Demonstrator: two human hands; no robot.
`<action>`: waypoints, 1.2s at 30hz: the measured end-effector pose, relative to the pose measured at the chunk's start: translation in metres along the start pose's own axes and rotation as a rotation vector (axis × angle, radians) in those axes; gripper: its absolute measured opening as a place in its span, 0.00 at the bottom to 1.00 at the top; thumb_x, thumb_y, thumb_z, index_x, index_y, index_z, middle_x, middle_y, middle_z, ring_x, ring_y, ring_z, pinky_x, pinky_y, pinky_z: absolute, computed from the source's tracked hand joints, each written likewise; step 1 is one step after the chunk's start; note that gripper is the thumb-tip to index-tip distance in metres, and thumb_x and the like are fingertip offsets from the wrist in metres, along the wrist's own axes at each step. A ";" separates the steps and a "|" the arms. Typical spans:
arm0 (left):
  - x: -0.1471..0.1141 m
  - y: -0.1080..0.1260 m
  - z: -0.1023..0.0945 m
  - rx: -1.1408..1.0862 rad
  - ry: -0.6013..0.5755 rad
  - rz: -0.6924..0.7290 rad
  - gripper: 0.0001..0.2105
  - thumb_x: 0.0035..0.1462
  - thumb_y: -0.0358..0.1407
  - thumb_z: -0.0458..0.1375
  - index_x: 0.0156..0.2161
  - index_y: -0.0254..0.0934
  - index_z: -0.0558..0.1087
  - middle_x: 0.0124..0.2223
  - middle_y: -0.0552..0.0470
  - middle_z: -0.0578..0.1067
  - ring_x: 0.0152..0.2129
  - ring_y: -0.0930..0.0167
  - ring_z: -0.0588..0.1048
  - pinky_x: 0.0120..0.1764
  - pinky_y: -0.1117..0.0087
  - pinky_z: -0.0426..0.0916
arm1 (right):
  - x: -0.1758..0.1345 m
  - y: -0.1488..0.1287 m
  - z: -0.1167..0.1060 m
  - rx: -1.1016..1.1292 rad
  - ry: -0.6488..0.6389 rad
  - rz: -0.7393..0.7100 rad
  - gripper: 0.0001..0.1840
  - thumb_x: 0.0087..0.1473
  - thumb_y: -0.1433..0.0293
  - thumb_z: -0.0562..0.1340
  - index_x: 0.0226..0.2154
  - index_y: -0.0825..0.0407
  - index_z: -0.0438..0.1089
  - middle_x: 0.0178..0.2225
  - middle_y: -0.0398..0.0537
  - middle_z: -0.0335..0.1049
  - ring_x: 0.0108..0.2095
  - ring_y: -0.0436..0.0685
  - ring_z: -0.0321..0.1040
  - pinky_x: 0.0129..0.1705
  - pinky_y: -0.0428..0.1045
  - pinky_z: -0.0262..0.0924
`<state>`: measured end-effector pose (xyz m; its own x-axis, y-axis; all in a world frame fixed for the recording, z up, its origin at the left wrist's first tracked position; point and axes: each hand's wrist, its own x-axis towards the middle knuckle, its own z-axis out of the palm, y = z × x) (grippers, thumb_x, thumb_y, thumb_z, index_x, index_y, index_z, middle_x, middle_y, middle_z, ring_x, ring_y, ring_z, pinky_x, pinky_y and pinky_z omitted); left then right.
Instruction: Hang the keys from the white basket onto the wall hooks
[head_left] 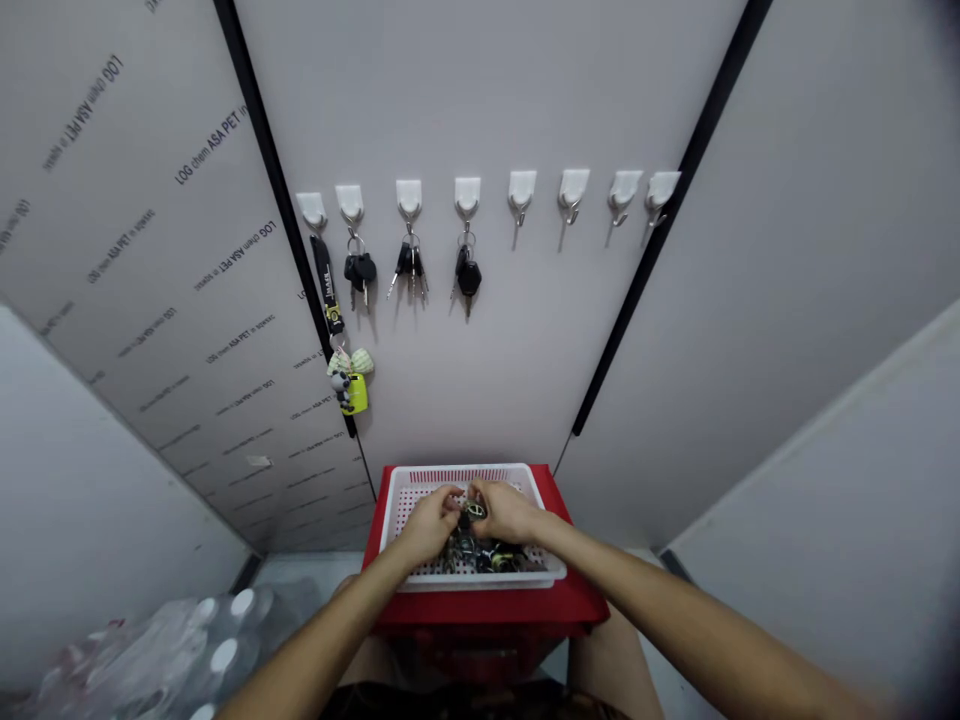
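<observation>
Handling keys point(475, 511) seems the step: the curled right hand point(501, 510) pinches them over the basket point(480, 582); the half-closed left hand point(430, 522) sits just beside, grip unclear. Lifting calls for clearing the pile point(499, 557) by the near edge.

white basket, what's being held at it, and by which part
Apparently a roundish greenish item, in the right grip; the part held is unclear. Left grip: cannot be told.
</observation>
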<state>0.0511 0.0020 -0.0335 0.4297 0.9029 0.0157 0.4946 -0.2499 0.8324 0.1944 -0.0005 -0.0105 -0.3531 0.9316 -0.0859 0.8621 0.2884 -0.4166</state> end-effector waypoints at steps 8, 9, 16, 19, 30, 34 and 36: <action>0.001 0.006 -0.006 -0.179 0.021 -0.036 0.10 0.37 0.27 0.50 0.31 0.32 0.66 0.22 0.56 0.65 0.19 0.77 0.62 0.24 0.76 0.56 | 0.007 0.002 -0.010 0.435 0.156 0.052 0.04 0.33 0.78 0.51 0.18 0.54 0.54 0.14 0.35 0.51 0.15 0.42 0.48 0.17 0.39 0.42; 0.003 0.009 -0.009 -0.237 0.039 -0.051 0.09 0.38 0.27 0.49 0.30 0.32 0.66 0.21 0.57 0.65 0.19 0.77 0.63 0.24 0.76 0.56 | 0.007 0.002 -0.014 0.503 0.169 0.075 0.04 0.34 0.78 0.51 0.19 0.54 0.54 0.13 0.35 0.50 0.14 0.42 0.47 0.16 0.39 0.42; 0.018 0.043 -0.041 -0.568 0.123 -0.130 0.08 0.37 0.27 0.50 0.29 0.33 0.63 0.15 0.59 0.65 0.11 0.81 0.61 0.17 0.79 0.55 | 0.001 -0.008 -0.033 0.761 0.222 -0.047 0.06 0.38 0.73 0.53 0.25 0.55 0.58 0.19 0.39 0.57 0.20 0.45 0.55 0.23 0.41 0.51; 0.020 0.059 -0.049 -0.673 0.190 -0.129 0.08 0.38 0.28 0.51 0.29 0.33 0.62 0.15 0.59 0.66 0.09 0.82 0.60 0.16 0.80 0.54 | -0.003 -0.019 -0.038 0.776 0.183 -0.152 0.10 0.39 0.73 0.52 0.30 0.55 0.60 0.27 0.44 0.62 0.30 0.47 0.59 0.33 0.44 0.53; 0.020 0.088 -0.051 -0.918 0.222 -0.045 0.10 0.34 0.30 0.55 0.26 0.33 0.60 0.19 0.58 0.66 0.16 0.81 0.65 0.21 0.79 0.59 | 0.003 -0.041 -0.052 0.842 0.450 -0.045 0.06 0.38 0.68 0.53 0.18 0.55 0.57 0.14 0.37 0.54 0.17 0.44 0.52 0.21 0.42 0.50; 0.025 0.097 -0.056 -0.962 0.355 0.020 0.08 0.35 0.31 0.55 0.24 0.33 0.59 0.24 0.57 0.65 0.19 0.80 0.65 0.24 0.78 0.61 | 0.004 -0.044 -0.080 0.993 0.591 -0.051 0.06 0.37 0.68 0.54 0.19 0.54 0.56 0.13 0.36 0.55 0.15 0.44 0.54 0.20 0.42 0.52; 0.029 0.105 -0.062 -0.873 0.442 0.027 0.07 0.36 0.30 0.53 0.24 0.33 0.59 0.26 0.56 0.65 0.21 0.80 0.65 0.27 0.76 0.61 | 0.003 -0.046 -0.103 0.992 0.625 -0.056 0.07 0.36 0.68 0.55 0.19 0.55 0.57 0.11 0.36 0.57 0.14 0.44 0.55 0.20 0.43 0.52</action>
<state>0.0688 0.0235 0.0884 0.0227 0.9948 0.0992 -0.3207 -0.0867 0.9432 0.1913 0.0115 0.1013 0.0958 0.9493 0.2995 0.0927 0.2911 -0.9522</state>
